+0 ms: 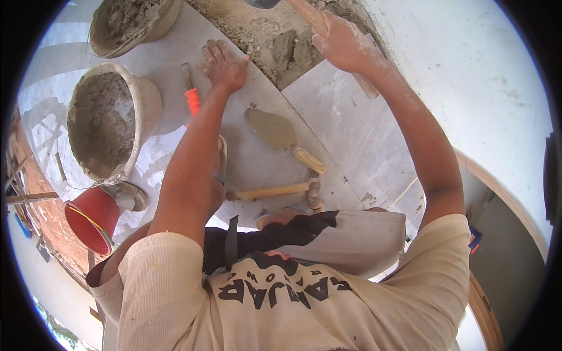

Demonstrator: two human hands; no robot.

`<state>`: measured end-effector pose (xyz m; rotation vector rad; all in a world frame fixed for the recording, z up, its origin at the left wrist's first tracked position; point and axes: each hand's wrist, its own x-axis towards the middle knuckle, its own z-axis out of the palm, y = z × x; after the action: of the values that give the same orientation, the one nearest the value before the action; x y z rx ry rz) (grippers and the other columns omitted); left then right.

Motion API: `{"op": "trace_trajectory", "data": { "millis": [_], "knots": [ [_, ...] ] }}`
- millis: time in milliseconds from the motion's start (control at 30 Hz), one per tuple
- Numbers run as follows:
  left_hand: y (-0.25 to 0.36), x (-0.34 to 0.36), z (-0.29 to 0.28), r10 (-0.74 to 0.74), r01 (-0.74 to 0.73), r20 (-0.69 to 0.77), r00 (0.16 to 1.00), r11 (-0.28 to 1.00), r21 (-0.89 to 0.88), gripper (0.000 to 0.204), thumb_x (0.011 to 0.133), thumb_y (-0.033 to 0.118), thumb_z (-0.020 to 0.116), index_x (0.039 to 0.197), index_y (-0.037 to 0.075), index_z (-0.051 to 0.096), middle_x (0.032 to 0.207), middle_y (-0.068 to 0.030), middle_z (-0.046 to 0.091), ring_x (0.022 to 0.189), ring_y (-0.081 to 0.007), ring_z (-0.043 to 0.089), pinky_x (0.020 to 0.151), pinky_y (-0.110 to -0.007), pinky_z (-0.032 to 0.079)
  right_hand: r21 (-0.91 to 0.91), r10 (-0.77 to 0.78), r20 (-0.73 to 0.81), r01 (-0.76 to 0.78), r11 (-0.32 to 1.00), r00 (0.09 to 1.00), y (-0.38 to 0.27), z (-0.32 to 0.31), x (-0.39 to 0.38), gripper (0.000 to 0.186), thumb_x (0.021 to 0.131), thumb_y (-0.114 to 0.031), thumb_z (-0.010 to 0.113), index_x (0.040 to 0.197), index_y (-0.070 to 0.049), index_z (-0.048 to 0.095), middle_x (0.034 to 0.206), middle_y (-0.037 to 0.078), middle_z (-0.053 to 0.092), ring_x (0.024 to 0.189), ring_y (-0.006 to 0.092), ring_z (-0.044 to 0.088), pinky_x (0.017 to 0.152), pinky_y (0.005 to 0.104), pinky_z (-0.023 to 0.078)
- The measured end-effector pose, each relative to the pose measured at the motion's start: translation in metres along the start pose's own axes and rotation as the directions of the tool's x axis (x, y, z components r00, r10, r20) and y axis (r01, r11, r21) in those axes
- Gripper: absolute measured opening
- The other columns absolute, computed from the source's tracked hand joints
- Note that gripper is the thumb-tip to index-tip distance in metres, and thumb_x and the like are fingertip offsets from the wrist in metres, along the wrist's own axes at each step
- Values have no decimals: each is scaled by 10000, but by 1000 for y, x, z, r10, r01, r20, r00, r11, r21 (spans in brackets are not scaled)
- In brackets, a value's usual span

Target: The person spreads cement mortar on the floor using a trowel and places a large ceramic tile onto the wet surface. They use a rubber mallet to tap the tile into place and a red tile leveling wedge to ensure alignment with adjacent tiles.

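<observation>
My left hand [225, 67] lies spread on a large grey tile [246, 158] beside the edge of a rough mortar bed [272, 32]. An orange-handled tool [192, 100] with a metal blade lies just left of it. My right hand [345, 44], raised at the top, grips a wooden-handled mallet [369, 86] whose dark head [262, 3] is partly cropped. A mortar-coated trowel [270, 127] and a hammer [269, 191] lie on the tile below. A second tile [339, 117] adjoins along a seam under my right forearm.
Two mortar buckets [149, 114], [132, 20] stand at left, with a red bucket [88, 228] below them. A white wall [468, 52] runs along the right, with a wood-edged opening [509, 292] at lower right. Scattered boards [29, 198] lie on dirt at far left.
</observation>
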<state>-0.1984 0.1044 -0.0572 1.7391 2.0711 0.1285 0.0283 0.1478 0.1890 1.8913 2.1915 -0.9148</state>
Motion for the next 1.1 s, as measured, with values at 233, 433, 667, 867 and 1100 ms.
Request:
{"op": "trace_trajectory", "data": {
  "millis": [233, 433, 667, 867, 1100],
  "knots": [
    [3, 6, -5, 3, -2, 9, 1000, 999, -33, 936, 937, 570, 450, 1538, 3, 10, 1609, -219, -64, 1480, -399, -109, 1129, -650, -41, -246, -27, 311, 108, 963, 950, 50, 22, -38, 559, 905, -200, 607, 1388, 19, 430, 1109, 276, 638, 1077, 382, 616, 964, 480, 454],
    [-4, 7, 2, 79, -79, -44, 996, 997, -13, 954, 907, 602, 497, 1534, 10, 89, 1601, -242, -23, 1474, -430, -69, 1118, -668, -7, 23, 146, 129, -150, 988, 981, 83, 49, -105, 581, 890, -287, 645, 1357, 12, 471, 1073, 262, 648, 1029, 367, 632, 906, 446, 473],
    [58, -39, -13, 435, -442, -94, 896, 893, -88, 639, 803, 364, 741, 1298, 8, 549, 1350, -199, 460, 1325, -390, 344, 1067, -531, 312, 310, 377, -134, -322, 894, 916, 125, 96, -174, 461, 889, -250, 655, 1235, 21, 515, 954, 252, 653, 935, 410, 639, 797, 475, 490],
    [86, -50, 10, 573, -548, 159, 804, 817, -178, 340, 711, 256, 819, 936, 23, 716, 931, -145, 676, 938, -344, 624, 855, -403, 482, 425, 404, -498, -189, 885, 768, 126, 116, -190, 391, 892, -188, 652, 1173, 15, 472, 867, 259, 635, 837, 454, 638, 712, 498, 490],
    [100, -34, 3, 509, -502, 399, 763, 855, -130, 313, 683, 259, 829, 838, 30, 683, 898, -176, 696, 878, -382, 651, 798, -449, 502, 202, 292, -231, -248, 947, 928, 160, 205, -196, 338, 898, -187, 618, 1145, -24, 453, 849, 254, 642, 785, 461, 636, 668, 532, 496]
  ]
}}
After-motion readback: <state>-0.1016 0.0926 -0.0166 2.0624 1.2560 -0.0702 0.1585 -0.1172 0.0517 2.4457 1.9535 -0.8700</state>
